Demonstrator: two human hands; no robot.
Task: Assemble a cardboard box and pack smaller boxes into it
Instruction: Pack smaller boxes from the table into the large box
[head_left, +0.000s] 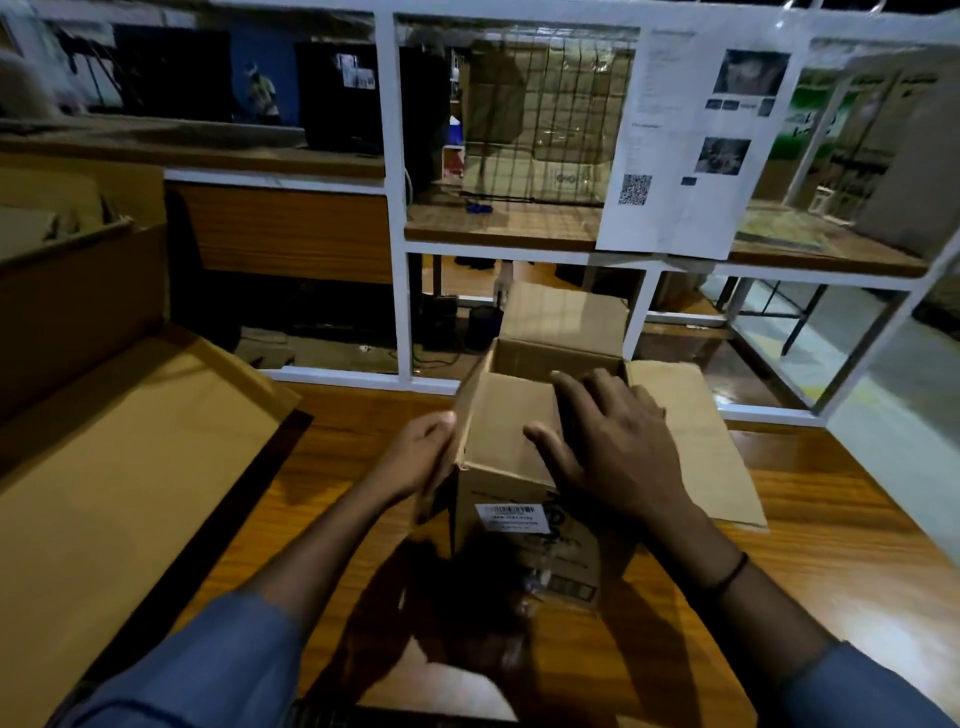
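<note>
A brown cardboard box (498, 431) stands upright on the wooden table (831, 545), with a white barcode label (511, 517) on its near side. Its near flap is folded down over the opening; the far flap stands up and the right flap lies spread out flat. My right hand (608, 441) presses flat on the folded near flap with its fingers spread. At the box's left edge, my left hand (421, 457) grips the left flap, fingers curled round it. The inside of the box is mostly hidden. I see no smaller boxes.
A large flat cardboard sheet (119, 467) lies at the left of the table, with stacked cardboard (62, 223) behind it. A white frame of shelves (395, 208) rises behind the table, and a printed paper with a QR code (685, 145) hangs on it.
</note>
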